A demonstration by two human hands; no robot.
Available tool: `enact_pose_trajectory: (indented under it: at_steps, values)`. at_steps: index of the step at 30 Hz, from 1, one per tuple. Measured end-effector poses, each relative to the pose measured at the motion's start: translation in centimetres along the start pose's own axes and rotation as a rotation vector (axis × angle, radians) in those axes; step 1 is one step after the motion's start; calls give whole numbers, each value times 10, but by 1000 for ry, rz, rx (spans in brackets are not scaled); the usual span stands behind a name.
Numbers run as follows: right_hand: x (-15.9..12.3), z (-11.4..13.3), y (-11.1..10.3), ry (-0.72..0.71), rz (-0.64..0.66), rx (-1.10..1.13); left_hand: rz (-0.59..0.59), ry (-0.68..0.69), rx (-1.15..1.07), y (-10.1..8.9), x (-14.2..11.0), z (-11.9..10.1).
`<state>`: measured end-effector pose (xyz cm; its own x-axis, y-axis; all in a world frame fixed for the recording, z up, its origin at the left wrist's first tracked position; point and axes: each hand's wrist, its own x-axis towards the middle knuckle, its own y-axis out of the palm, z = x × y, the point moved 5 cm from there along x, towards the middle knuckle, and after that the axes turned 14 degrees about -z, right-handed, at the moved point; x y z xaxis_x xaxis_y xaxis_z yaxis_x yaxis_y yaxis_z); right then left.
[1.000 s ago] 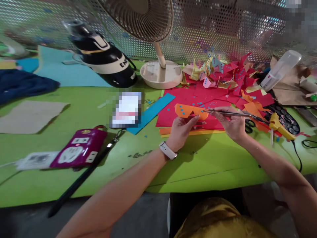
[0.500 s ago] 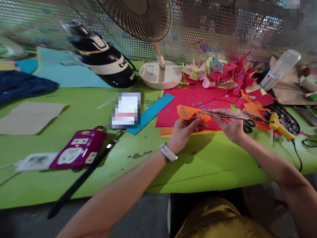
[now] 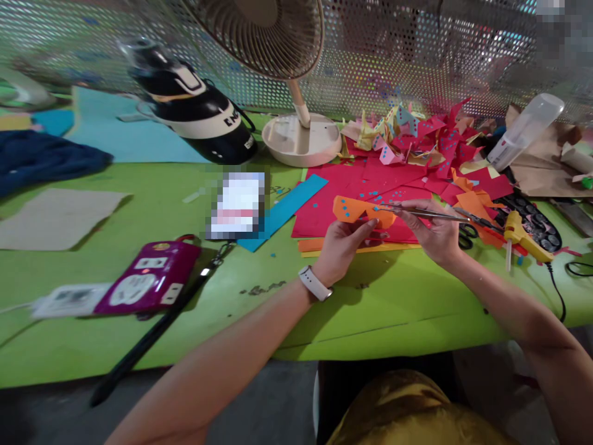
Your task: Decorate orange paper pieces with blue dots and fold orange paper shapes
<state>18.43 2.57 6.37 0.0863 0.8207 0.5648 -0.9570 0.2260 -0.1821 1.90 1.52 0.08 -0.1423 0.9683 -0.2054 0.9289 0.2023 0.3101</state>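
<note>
Between the thumb and fingers of my left hand (image 3: 343,247) is a folded orange paper piece (image 3: 353,211) with small blue dots on its left part. My right hand (image 3: 433,232) is closed around metal tweezers (image 3: 428,214), their tips at the right part of the orange paper, by a blue dot there. Under both hands lie red paper sheets (image 3: 319,213), scattered with tiny blue paper bits. Orange and yellow strips (image 3: 315,248) stick out below the red sheets. A blue paper strip (image 3: 294,207) lies to the left.
Behind are a fan (image 3: 301,139), a black bottle (image 3: 208,120) and a heap of folded paper shapes (image 3: 417,133). At right lie scissors (image 3: 466,236), a yellow glue gun (image 3: 525,238) and a clear bottle (image 3: 528,133). A phone (image 3: 238,204) and a purple power adapter (image 3: 151,275) are at left.
My right hand has shifted very slightly right with the tweezers, whose tips stay at the orange paper. My left hand holds the paper almost still.
</note>
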Motion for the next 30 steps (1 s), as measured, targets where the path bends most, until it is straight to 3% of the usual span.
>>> enact_pose_trajectory:
  at_steps: [13,19,30]
  values:
    - [7,-31,1,330,-74,249,0,-44,-59,0,0,1]
    - [7,-35,2,376,-75,264,-1,-53,-97,0,0,1]
    - [7,-35,1,336,-50,255,1,-46,-95,-1,0,2]
